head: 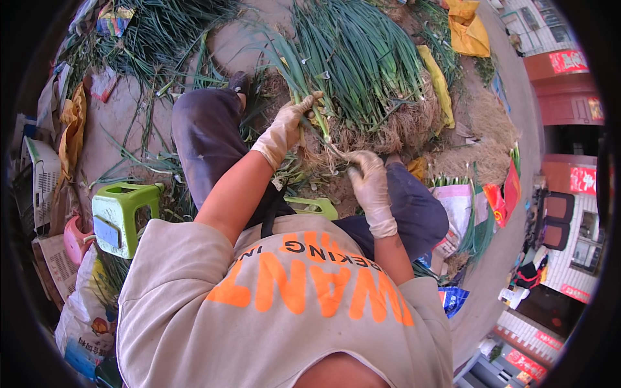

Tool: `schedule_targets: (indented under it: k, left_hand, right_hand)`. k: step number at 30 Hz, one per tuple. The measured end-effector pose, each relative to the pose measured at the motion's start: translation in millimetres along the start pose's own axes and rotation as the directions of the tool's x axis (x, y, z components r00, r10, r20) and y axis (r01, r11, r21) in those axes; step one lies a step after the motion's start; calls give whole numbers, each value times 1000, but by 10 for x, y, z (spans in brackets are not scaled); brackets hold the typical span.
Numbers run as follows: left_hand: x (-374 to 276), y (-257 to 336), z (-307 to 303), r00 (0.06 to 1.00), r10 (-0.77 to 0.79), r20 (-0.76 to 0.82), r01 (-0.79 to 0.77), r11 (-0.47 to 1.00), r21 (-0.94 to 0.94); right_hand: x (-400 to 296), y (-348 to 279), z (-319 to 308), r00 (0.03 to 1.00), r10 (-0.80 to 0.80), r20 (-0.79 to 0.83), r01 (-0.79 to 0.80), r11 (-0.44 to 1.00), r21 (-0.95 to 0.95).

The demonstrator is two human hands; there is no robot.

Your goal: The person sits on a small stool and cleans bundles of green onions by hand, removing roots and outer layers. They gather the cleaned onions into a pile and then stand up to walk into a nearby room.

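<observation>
My left hand, in a thin pale glove, is closed around a few green onion stalks, whose leaves point up and away from me. My right hand, gloved as well, is bent at the root end of these stalks, thumb and fingertips close together at a pale strip or root. Whether it grips that strip is hard to tell. Just beyond my hands lies a big heap of green onions with brown, tangled roots towards me and to the right. Leaf scraps lie on the ground between my knees.
A green plastic stool with a phone-like flat object on top stands at left. Another pile of green onions lies at far left. Trimmed roots, a yellow sack and a white sack are at right. Plastic crates stand at the left edge.
</observation>
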State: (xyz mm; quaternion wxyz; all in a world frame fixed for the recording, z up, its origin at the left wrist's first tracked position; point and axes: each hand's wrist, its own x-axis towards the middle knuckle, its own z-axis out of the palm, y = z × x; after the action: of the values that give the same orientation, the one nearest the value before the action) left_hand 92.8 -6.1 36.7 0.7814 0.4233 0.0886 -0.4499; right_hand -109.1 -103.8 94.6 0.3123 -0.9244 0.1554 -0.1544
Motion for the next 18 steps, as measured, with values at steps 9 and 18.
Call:
schedule_targets:
  k: [9,18]
  left_hand:
    - [-245,-74,168,975,-87,205,96,995,-33]
    - [-117,-187,79,970,-15,242,34,997,-76]
  right_hand:
    - [729,43,546,982,182,-42,-171,969,177]
    - [727,-59,739,887,428,-173,-91,530,843]
